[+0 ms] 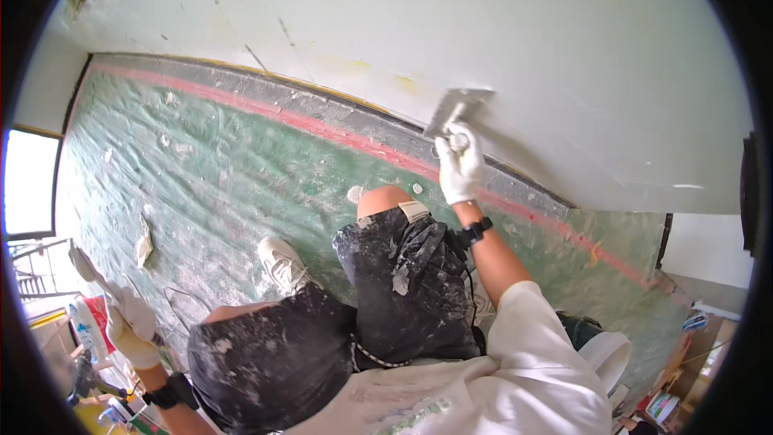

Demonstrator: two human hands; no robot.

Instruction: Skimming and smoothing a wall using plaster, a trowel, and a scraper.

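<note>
My right hand, in a white work glove, is closed around the handle of a plastering trowel. The trowel's flat metal blade is at the pale wall, low down near its bottom edge, and looks slightly blurred. Far to the left, my left hand, gloved too, grips a putty knife with a greyish blade that points up and away from me. That hand is off to the side of my left knee, apart from the wall.
A wrinkled green floor sheet with white splashes and a red stripe runs along the wall. Dried scraps lie on it. Tools and bags stand at lower left, a white bucket behind my right side, and boxes at lower right.
</note>
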